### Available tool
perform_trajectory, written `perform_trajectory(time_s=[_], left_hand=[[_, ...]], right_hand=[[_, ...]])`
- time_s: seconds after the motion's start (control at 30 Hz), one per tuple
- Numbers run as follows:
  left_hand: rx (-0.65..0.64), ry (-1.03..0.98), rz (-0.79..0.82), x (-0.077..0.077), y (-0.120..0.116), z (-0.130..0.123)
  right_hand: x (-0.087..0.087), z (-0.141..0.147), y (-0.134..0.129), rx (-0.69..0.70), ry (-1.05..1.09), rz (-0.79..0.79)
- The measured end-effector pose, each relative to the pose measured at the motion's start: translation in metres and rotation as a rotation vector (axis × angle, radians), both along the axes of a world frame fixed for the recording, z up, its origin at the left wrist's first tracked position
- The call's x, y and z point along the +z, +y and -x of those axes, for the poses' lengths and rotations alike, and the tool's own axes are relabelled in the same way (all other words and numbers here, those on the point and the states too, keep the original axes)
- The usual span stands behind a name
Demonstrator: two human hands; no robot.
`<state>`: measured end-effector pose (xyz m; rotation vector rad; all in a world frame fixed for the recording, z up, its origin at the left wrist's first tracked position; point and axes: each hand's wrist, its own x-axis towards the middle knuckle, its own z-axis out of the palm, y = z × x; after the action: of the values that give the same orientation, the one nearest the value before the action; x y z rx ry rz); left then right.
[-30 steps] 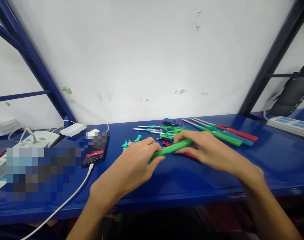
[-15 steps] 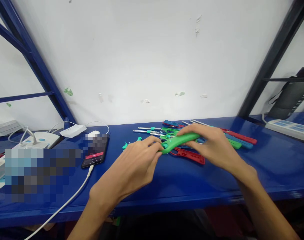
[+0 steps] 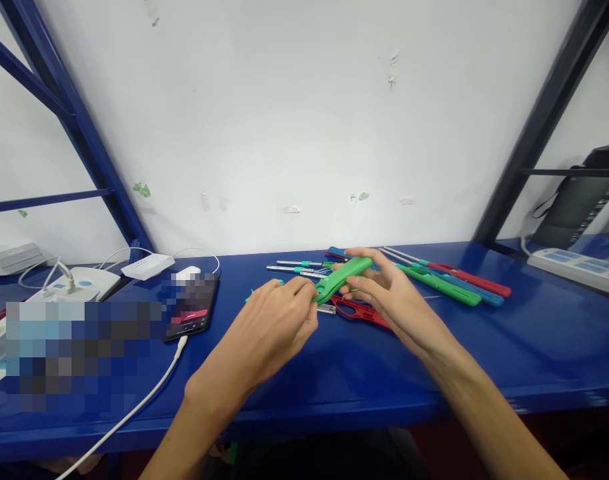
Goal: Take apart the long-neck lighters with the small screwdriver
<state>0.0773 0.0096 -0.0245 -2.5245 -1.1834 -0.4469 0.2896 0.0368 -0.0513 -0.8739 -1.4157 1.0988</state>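
A green plastic handle (image 3: pixel 345 275) is raised over the blue table, tilted up to the right. My left hand (image 3: pixel 277 320) pinches its lower left end. My right hand (image 3: pixel 391 293) holds the upper right end between thumb and fingers. Under and behind it lie metal rods with teal collars (image 3: pixel 297 264) and a red handle half (image 3: pixel 364 312), partly covered by my right hand. To the right rest long lighters in green (image 3: pixel 451 288), blue (image 3: pixel 491 298) and red (image 3: pixel 484 281). Small teal pieces beyond my left hand are mostly hidden.
On the left of the table (image 3: pixel 344 373) are a phone (image 3: pixel 197 313) with a white cable (image 3: pixel 144 400), a white box (image 3: pixel 148 265) and a power strip (image 3: pixel 81 283). Another power strip (image 3: pixel 579 270) and a black bag (image 3: pixel 574 200) are at the right. A white wall stands behind.
The green handle has shifted left and tilted more steeply. My right hand has moved left with it and turned, its fingers showing more. The view has shifted slightly.
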Motion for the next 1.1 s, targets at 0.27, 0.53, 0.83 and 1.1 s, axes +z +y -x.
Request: perform_trajectory(time_s=[0.27, 0.53, 0.83, 1.1], left_hand=[[-0.008, 0.034, -0.127, -0.004, 0.004, -0.001], [-0.057, 0.073, -0.101, -0.013, 0.008, -0.005], [-0.09, 0.228, -0.05, -0.019, 0.006, -0.008], [-0.104, -0.056, 0.151, -0.02, 0.008, -0.016]], right_hand=[[-0.005, 0.013, 0.003, -0.138, 0.028, -0.033], [-0.019, 0.023, 0.005, -0.179, 0.304, 0.197], [-0.027, 0.022, 0.008, -0.265, 0.42, 0.26], [-0.029, 0.019, 0.007, -0.308, 0.44, 0.224]])
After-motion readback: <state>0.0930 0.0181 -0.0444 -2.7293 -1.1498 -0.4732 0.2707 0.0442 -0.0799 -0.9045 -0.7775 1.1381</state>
